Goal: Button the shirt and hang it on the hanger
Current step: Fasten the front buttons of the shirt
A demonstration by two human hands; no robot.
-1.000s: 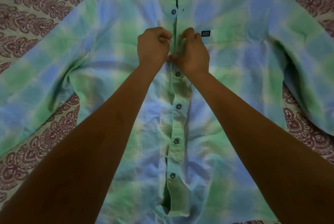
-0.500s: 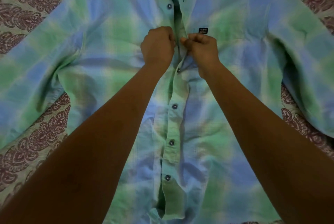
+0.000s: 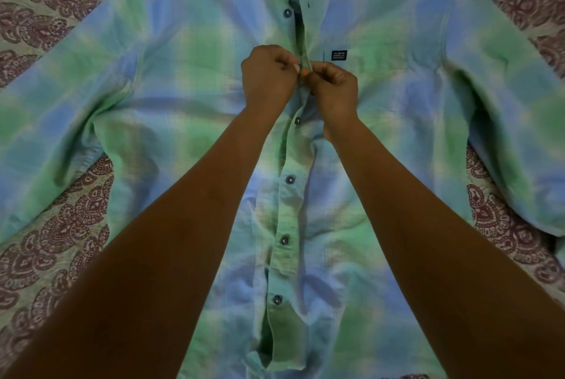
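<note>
Our shirt (image 3: 189, 79), a soft plaid of green and blue, lies front up and spread flat on a sheet (image 3: 55, 244) printed with maroon paisley, its sleeves reaching out to either side. We lean over it with both bare forearms stretched up the middle of the cloth.

Our left hand (image 3: 269, 79) is curled, with thumb and fingers pinching the edge of the button strip at chest height. Our right hand (image 3: 334, 88) is curled too and pinches the facing edge, so the fingertips of the two hands almost touch over the strip. We cannot tell whether the button between them has gone through its hole, since the fingers cover it.

Below our hands four dark buttons run down the strip: one just under the wrists (image 3: 296, 121), then a second (image 3: 289, 179), a third (image 3: 285, 240) and a fourth (image 3: 277, 299), and here the two front edges lie closed over each other. Above our hands two more buttons (image 3: 287, 13) sit on the left-hand edge, and a narrow dark gap shows between that edge and the other, so the front stands open there.

A small dark label (image 3: 339, 55) is sewn on the chest just beside our right hand.
</note>
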